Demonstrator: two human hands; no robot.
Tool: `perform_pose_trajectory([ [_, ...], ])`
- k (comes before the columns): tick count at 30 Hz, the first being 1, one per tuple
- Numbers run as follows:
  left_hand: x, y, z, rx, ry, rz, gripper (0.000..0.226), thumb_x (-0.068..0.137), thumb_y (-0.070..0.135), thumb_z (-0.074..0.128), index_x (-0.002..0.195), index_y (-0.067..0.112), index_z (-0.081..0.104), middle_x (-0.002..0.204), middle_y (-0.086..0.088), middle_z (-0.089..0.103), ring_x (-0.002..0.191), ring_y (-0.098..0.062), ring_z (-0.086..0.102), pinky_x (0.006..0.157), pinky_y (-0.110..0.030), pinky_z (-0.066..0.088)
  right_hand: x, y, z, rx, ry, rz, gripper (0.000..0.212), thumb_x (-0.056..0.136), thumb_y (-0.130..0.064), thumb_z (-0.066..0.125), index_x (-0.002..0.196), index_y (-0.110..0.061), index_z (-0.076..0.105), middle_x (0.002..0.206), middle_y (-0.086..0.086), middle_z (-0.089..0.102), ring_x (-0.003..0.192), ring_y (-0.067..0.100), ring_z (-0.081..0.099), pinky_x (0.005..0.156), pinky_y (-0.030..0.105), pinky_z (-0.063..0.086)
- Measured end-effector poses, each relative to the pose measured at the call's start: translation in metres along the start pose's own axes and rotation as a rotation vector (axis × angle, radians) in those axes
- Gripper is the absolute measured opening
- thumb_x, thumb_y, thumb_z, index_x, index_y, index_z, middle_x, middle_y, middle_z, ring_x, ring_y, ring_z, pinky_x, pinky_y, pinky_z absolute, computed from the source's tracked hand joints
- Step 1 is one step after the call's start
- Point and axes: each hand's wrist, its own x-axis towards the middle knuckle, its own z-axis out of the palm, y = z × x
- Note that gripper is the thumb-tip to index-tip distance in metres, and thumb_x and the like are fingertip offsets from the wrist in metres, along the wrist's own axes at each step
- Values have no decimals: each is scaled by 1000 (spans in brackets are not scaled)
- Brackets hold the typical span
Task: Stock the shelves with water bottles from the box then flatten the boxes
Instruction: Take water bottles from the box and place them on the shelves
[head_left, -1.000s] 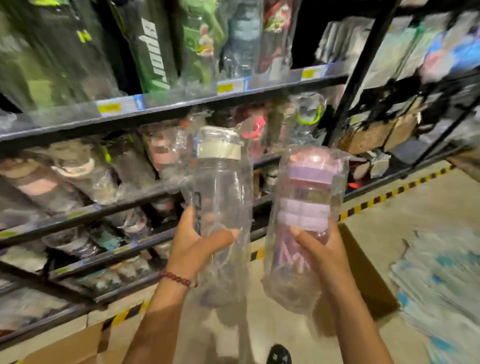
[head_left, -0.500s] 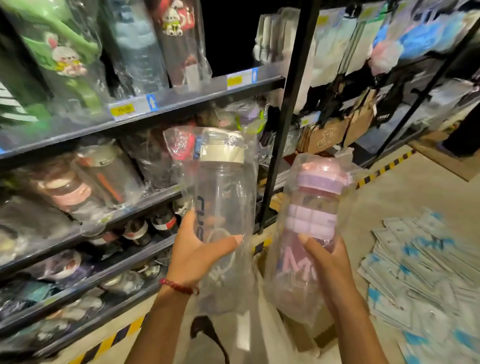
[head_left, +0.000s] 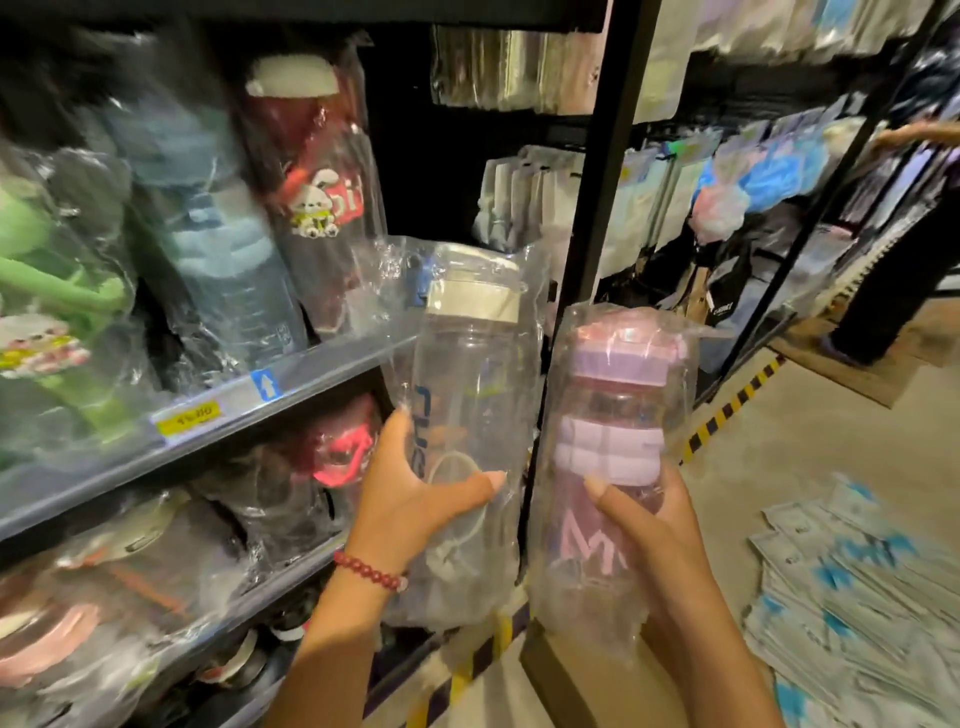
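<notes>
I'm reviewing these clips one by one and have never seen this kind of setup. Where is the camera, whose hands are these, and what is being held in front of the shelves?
There is no machine here. The single picture comes from a wide-angle camera worn on a person's head, looking forward and down, so the two bare arms reaching up from the bottom edge are that person's own.

The left hand, with a red bead bracelet on its wrist, grips a clear bottle with a cream lid. The right hand grips a pink bottle with a lilac lid. Both bottles are upright and still in clear plastic bags.

To the left stand metal shelves already filled with other bagged bottles, with a yellow price tag on the front edge. A black post separates them from racks of hanging packets. On the floor at right lies a pile of flat packets. No box shows in this picture.
</notes>
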Motion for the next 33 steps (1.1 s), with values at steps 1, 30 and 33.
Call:
perform_pose_trajectory([
  [1,7,-1,-1,14,-15,13,79,46,36,89,114,38,48,112,19,57,94,20,53,70,0,41,6,1,3,1,8,-2,79,46,-43,79,120,-26,57,108,0,70,97,16,68,75,29,57],
  [30,203,68,37,95,316,63,97,53,48,85,134,15,43,131,-1,51,118,-19,52,98,-39,45,262,-99,80,-334,-156,-177,59,57,-56,75,99,-16,68,87,4,71,73,14,69,57,25,48],
  [33,221,73,36,48,378,67,89,49,53,83,124,18,49,120,3,57,109,-16,57,90,-36,50,280,-116,89,-321,-236,-204,24,72,-37,76,86,-18,71,74,-2,71,64,9,67,56,22,50],
])
